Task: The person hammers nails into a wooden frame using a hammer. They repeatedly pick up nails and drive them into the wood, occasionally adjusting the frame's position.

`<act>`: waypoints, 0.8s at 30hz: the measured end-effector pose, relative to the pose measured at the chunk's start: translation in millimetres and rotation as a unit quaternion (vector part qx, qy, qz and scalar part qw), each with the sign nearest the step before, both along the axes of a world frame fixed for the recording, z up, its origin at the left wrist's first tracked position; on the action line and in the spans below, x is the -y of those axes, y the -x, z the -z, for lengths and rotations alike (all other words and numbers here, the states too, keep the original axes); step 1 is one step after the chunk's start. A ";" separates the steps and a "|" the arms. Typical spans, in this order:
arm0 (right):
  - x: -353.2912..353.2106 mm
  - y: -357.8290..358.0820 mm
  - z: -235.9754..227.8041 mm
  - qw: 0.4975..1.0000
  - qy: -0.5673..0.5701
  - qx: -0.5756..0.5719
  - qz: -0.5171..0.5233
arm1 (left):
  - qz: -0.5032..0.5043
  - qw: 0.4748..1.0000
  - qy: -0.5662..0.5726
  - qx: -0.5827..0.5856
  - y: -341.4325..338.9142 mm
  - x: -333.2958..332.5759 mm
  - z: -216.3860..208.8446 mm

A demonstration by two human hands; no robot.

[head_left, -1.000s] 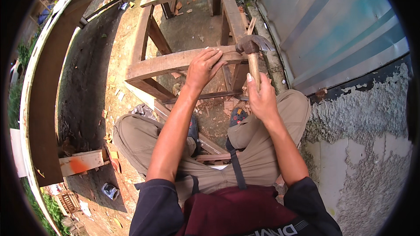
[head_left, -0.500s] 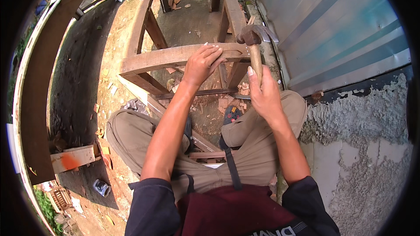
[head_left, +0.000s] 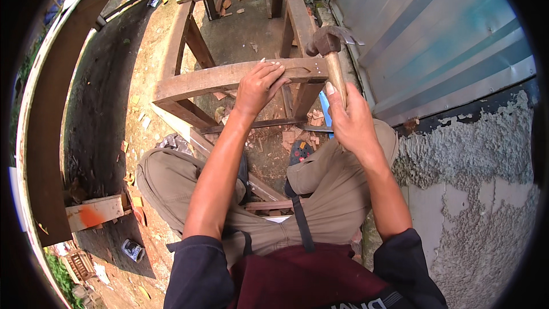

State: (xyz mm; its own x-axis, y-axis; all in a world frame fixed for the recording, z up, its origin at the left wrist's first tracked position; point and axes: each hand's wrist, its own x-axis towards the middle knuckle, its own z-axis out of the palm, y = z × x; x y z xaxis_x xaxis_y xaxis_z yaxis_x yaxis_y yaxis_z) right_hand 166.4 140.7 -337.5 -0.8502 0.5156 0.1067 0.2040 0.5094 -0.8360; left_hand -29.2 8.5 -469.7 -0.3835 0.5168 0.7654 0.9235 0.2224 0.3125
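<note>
Head view: over the last second the wooden-handled claw hammer with the dark steel head [head_left: 330,51] has been raised — earlier its head sat low against the end of the rail, whereas now it is lifted clear above the corner joint, right of centre in the upper half of the frame. Judged from that lift, a blow on the joint is being prepared rather than finished, and the joint is not yet fully driven home.

The right hand [head_left: 353,121] is closed firmly around the lower part of the handle, thumb laid up along it. The left hand [head_left: 258,87] has been kept where it was, pressed palm-down with fingers spread loosely on the weathered brown wooden rail of the furniture frame [head_left: 211,80], near its slotted end; nothing is clasped, the rail is only steadied. The frame itself stands on bare ground littered with pale wood chips [head_left: 297,134], in the upper middle of the frame, beside a corrugated grey-blue metal sheet [head_left: 434,40] at upper right.
</note>
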 end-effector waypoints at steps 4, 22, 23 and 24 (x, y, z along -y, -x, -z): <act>-0.3 2.3 9.0 0.999 -0.020 -0.041 0.006 | 0.006 1.000 -0.012 -0.013 1.6 -2.5 -1.5; -7.9 -14.3 94.1 0.985 0.151 -0.059 0.063 | 0.054 0.994 -0.027 0.089 -3.2 -6.4 -4.5; -3.8 -19.7 103.0 0.977 0.189 -0.065 0.075 | 0.057 0.990 -0.032 0.123 -3.6 -6.5 -4.2; 4.6 -24.2 104.8 0.949 0.290 -0.108 0.060 | 0.060 0.985 -0.032 0.158 -5.0 -5.1 -4.1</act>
State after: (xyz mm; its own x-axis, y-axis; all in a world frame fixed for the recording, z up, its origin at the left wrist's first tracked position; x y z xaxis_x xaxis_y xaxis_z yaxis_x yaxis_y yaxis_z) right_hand 190.6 136.0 -442.3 -0.7722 0.6327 -0.0588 0.0229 -0.0647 -0.9976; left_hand -24.2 13.6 -465.6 -0.5479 0.5270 0.6497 0.7957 0.0887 0.5991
